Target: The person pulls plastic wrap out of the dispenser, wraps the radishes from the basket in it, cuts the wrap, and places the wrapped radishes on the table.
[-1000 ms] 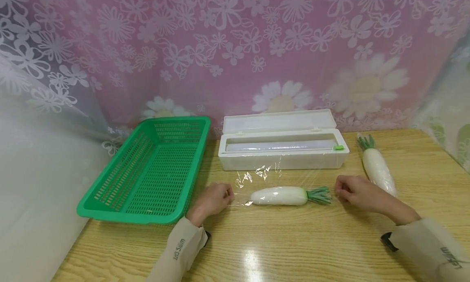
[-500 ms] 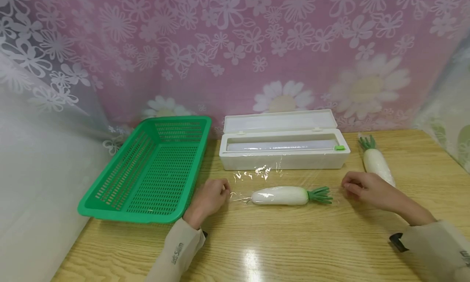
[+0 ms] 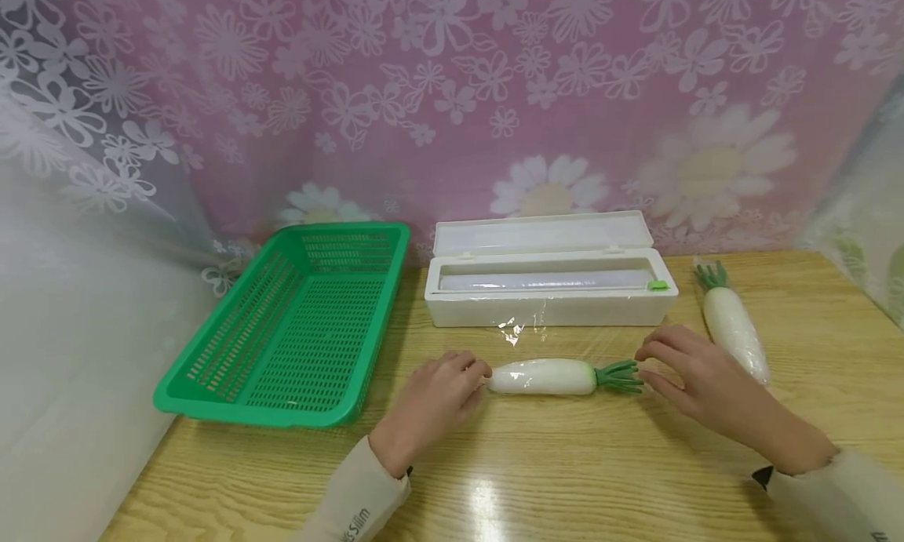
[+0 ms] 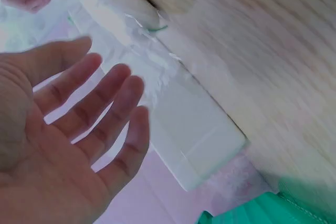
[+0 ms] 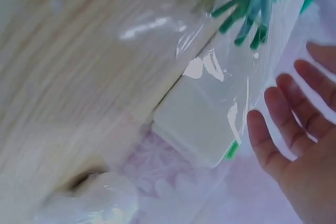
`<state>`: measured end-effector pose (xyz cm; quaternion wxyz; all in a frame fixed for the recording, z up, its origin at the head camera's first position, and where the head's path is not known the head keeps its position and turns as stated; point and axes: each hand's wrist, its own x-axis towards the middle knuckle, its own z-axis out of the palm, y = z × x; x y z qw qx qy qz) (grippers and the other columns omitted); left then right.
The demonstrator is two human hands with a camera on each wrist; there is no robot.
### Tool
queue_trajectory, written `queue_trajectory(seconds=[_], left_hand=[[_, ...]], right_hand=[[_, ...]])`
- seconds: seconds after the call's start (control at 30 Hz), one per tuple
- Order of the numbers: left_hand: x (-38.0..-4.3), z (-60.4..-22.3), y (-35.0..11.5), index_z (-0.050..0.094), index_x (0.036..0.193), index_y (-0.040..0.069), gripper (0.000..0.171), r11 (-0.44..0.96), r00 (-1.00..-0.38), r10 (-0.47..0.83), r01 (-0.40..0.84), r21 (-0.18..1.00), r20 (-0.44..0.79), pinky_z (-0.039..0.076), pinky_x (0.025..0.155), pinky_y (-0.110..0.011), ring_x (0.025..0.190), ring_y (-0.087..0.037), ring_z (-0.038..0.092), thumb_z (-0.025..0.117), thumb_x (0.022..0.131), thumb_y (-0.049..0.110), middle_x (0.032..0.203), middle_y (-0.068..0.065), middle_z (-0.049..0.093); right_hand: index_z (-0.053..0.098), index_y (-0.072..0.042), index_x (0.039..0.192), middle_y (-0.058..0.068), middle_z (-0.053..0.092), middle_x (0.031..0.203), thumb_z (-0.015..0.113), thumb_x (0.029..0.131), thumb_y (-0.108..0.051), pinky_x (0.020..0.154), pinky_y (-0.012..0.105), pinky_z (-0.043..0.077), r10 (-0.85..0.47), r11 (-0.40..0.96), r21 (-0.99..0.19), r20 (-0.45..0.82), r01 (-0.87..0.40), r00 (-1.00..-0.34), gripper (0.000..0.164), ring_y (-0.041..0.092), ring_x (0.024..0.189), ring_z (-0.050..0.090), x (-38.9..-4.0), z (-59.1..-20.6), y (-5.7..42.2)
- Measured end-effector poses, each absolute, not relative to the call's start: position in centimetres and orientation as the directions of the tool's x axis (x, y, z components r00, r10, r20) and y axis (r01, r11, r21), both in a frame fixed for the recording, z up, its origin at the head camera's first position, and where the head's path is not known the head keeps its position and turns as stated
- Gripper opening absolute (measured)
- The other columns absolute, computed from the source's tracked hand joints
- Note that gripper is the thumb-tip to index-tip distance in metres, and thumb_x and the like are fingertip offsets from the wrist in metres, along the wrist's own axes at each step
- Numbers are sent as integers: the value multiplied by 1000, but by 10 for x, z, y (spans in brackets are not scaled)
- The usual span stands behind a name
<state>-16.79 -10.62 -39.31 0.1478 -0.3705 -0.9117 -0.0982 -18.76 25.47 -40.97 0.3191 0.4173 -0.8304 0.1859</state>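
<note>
A white radish (image 3: 542,376) with cut green stalks (image 3: 618,376) lies sideways on the table. Clear cling film (image 3: 523,334) runs from the roll (image 3: 547,281) in the white dispenser box (image 3: 551,311) toward the radish; its exact edges are hard to see. My left hand (image 3: 438,397) is at the root tip, fingers loosely bent and apart, with nothing held in the left wrist view (image 4: 79,114). Beside the stalk end is my right hand (image 3: 706,381), fingers spread and relaxed. Whether either hand touches film or radish is unclear.
On the left stands a green plastic basket (image 3: 353,385) with slotted walls. Another radish (image 3: 734,330), wrapped in film, lies beyond my right hand. The dispenser's lid (image 3: 544,232) is raised, with a green slider (image 3: 658,285) at the box's right end. A floral curtain (image 3: 452,134) hangs behind.
My left hand has moved right to the root tip. My right hand first drew away to the right, then came in toward the stalks with its fingers loosened. The radish stays put.
</note>
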Motion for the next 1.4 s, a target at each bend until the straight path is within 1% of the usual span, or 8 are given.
queue_trajectory(seconds=[0.17,0.67,0.77,0.9,1.0,1.17,1.3,1.4], left_hand=[[-167,-398,-103,70,115,6,25,708,-699,669,703,71,252,56,74,-27,90,-19,67,76,91,8,106,-5,71],[-182,-406,-105,67,118,5,33,686,-705,668,708,169,239,51,64,-21,76,-16,66,78,86,2,95,-5,71],[-185,-407,-105,66,120,6,32,687,-708,672,705,173,219,50,62,-21,73,-14,63,75,89,3,96,-5,72],[-189,-407,-103,64,123,6,32,697,-716,674,698,167,179,51,64,-24,73,-14,61,71,92,1,100,-6,72],[-192,-406,-102,65,121,7,27,707,-721,670,692,148,177,52,65,-28,76,-15,64,68,95,2,100,-6,72],[-197,-405,-100,67,121,10,21,729,-739,651,672,126,173,50,72,-34,88,-17,69,64,100,9,104,-4,73],[-202,-401,-100,66,128,9,39,741,-752,643,659,132,144,51,83,-37,99,-17,70,72,91,0,114,-4,73],[-208,-399,-102,66,128,7,45,726,-745,646,667,169,164,51,77,-34,79,-12,65,72,87,-7,102,-5,75]], right_hand=[[70,-6,98,2,63,97,37,109,-46,68,29,50,-658,524,26,647,-851,-385,53,19,82,61,-186,-418,247],[68,-2,104,6,59,101,28,106,-53,61,37,53,-715,527,46,563,-849,-414,66,18,82,59,-196,-420,248],[67,-1,105,8,58,101,43,105,-51,61,37,53,-729,525,57,545,-849,-415,55,19,83,58,-198,-420,249],[66,-2,106,8,57,101,92,75,-16,60,37,53,-733,530,61,535,-846,-421,43,20,82,58,-200,-421,249],[66,-2,104,8,57,99,95,50,6,60,36,54,-727,539,54,533,-840,-433,62,20,82,59,-202,-422,248],[68,0,104,7,60,99,93,55,8,64,38,56,-714,551,-5,514,-834,-475,56,21,83,62,-205,-422,249],[69,2,108,10,64,102,90,63,7,69,42,57,-696,586,-82,458,-806,-553,50,26,87,65,-208,-420,252],[66,3,113,12,67,103,87,68,7,71,45,57,-686,598,-118,437,-793,-582,50,30,90,67,-210,-418,254]])
